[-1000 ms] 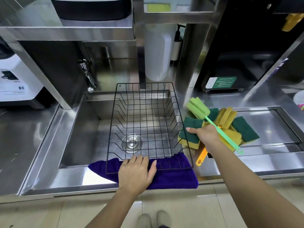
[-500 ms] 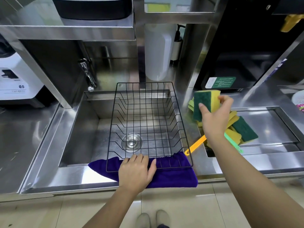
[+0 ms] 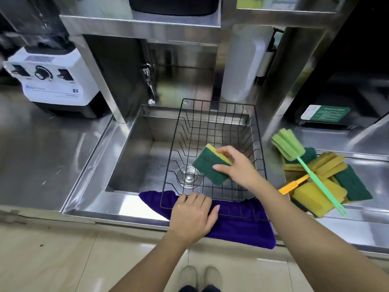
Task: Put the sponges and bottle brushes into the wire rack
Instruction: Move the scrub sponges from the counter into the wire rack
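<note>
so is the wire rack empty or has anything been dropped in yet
Empty so far. The wire rack shows only bare wires and the sink drain beneath; the one sponge over it is in the right hand, not released.

The wire rack (image 3: 214,157) sits in the sink (image 3: 130,157), its near edge on a cloth (image 3: 242,226) draped over the sink's front rim. To the right, on the counter (image 3: 368,169), sponges (image 3: 315,194) lie heaped with two bottle brushes (image 3: 303,165) across them. A blender base (image 3: 52,79) stands back left, and a faucet (image 3: 148,81) behind the sink.
</note>
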The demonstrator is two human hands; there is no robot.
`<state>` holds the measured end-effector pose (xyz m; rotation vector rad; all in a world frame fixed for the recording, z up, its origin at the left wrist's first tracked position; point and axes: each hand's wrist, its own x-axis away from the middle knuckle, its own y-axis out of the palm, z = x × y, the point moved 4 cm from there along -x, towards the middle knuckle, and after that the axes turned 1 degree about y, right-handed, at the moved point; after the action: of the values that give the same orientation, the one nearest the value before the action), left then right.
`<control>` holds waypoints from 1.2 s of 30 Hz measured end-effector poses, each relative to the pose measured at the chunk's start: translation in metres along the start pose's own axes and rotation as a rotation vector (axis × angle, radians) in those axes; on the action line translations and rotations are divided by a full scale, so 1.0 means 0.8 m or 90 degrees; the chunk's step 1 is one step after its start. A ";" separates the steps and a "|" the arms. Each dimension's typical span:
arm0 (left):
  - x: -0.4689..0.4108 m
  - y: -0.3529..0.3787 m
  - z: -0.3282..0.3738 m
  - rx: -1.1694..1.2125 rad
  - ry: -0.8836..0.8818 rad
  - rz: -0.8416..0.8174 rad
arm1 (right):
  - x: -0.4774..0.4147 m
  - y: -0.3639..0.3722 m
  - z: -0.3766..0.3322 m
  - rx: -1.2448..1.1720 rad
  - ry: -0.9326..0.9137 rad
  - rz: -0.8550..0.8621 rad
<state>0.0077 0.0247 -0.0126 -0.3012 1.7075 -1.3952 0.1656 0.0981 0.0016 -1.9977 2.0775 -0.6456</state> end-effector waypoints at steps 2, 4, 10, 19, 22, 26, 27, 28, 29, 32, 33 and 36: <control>0.002 0.001 -0.001 -0.005 0.012 0.006 | -0.001 0.016 0.014 -0.005 0.025 -0.060; 0.003 0.002 -0.001 -0.009 0.014 0.007 | 0.002 0.029 0.026 -0.072 0.086 -0.131; 0.002 0.003 0.000 -0.001 0.010 0.002 | -0.002 0.055 0.030 -0.026 0.095 -0.240; 0.000 0.003 0.002 -0.025 0.017 -0.015 | -0.009 0.061 0.019 0.392 -0.026 -0.223; 0.000 0.004 0.002 -0.022 0.022 -0.019 | -0.002 0.059 0.018 0.515 -0.039 -0.192; 0.001 0.005 0.001 -0.027 0.024 -0.024 | 0.018 0.038 0.010 0.535 -0.101 -0.046; 0.001 0.005 0.001 -0.028 0.025 -0.025 | 0.024 0.027 0.009 0.524 -0.114 -0.008; 0.000 0.004 0.001 -0.032 0.026 -0.024 | 0.030 0.016 0.009 0.509 -0.120 0.026; -0.001 0.004 0.002 -0.034 0.026 -0.022 | 0.037 0.003 0.010 0.494 -0.123 0.053; -0.004 0.003 0.012 -0.029 0.019 0.001 | 0.057 -0.038 0.010 0.470 -0.150 0.139; -0.006 0.003 0.018 -0.023 0.009 0.003 | 0.065 -0.051 0.012 0.463 -0.154 0.173; -0.016 0.008 0.041 -0.018 -0.032 -0.026 | 0.085 -0.091 0.024 0.456 -0.112 0.276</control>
<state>0.0418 0.0133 -0.0112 -0.3860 1.6885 -1.3830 0.2345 0.0280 0.0274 -1.1301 1.7383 -0.9102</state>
